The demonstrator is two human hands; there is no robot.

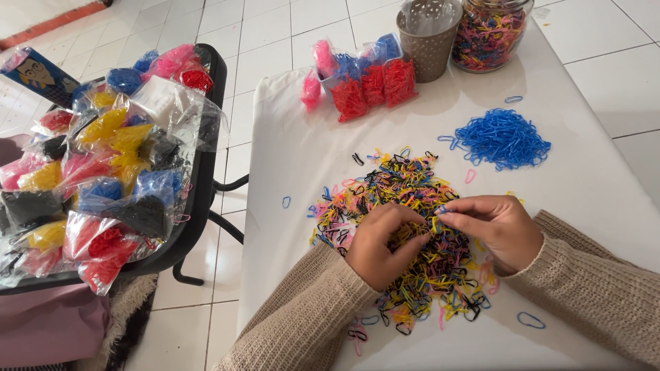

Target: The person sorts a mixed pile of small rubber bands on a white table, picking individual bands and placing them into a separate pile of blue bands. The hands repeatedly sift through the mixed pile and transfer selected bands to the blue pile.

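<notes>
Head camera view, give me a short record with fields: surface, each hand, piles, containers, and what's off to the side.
surface: white table
left hand: fingers pinched in the mixed pile of small elastic bands
right hand: fingertips on the same pile
sorted pile: blue bands
containers: perforated cup, glass jar of mixed bands, small bagged bands
side: black tray heaped with bagged bands
</notes>
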